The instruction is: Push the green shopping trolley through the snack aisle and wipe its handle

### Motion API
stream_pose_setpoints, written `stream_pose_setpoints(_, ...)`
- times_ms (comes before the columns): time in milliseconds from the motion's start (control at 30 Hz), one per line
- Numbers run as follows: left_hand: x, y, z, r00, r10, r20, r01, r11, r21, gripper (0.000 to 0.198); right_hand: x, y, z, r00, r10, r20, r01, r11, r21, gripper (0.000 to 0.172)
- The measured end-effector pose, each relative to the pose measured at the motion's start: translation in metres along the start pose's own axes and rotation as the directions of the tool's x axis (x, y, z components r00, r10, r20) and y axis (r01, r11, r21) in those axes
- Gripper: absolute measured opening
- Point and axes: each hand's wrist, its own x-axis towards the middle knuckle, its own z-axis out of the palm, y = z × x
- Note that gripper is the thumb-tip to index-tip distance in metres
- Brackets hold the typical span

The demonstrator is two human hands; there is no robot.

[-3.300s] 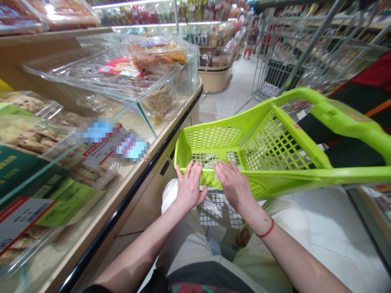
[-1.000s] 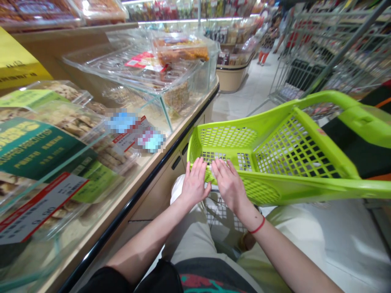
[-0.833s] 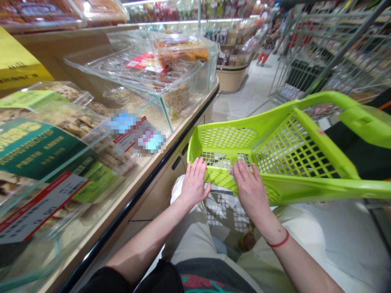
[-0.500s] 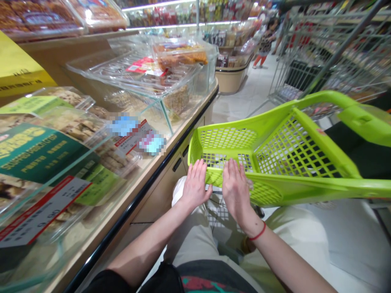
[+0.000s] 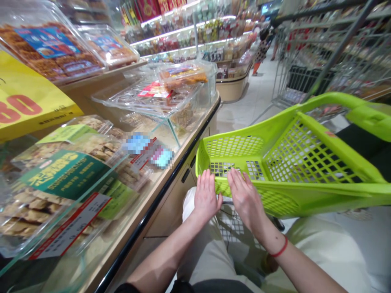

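Here's the left hand (image 5: 207, 196) and the right hand (image 5: 246, 199), both open with fingers spread, pressed flat on the near side of the lime-green plastic shopping basket (image 5: 308, 165), lower right, just beside the glass display counter (image 5: 161, 195)!

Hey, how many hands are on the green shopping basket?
2: the left hand and the right hand, open and side by side at the near rim of the green shopping basket.
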Motion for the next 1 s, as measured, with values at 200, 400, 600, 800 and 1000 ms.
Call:
stream_pose_setpoints(200,0.0,0.002,-0.002,1.0,-0.007,-0.007,0.007,1.0,0.028,0.074,-0.029,0.034,-0.027,0.986,0.168,0.013,-0.165,0.979,-0.115,0.056)
stream_pose_setpoints(400,0.005,0.017,-0.003,1.0,0.01,0.015,-0.01,1.0,-0.026,0.081,-0.029,0.027,-0.019,0.985,0.163,-0.065,-0.17,0.975,-0.143,0.054)
stream_pose_setpoints(600,0.016,0.034,-0.003,0.987,0.141,0.075,-0.133,0.986,-0.103,0.08,-0.013,0.012,-0.013,0.995,0.092,-0.032,-0.095,0.988,-0.123,0.05)
stream_pose_setpoints(800,0.016,0.033,0.0,0.987,0.148,0.066,-0.142,0.985,-0.093,0.071,-0.023,0.028,-0.026,0.988,0.142,-0.056,-0.148,0.982,-0.119,0.047)
stream_pose_setpoints(1000,0.016,0.033,0.003,0.988,0.147,0.047,-0.142,0.985,-0.093,0.072,-0.052,0.072,-0.061,0.945,0.321,-0.063,-0.326,0.934,-0.147,0.053)
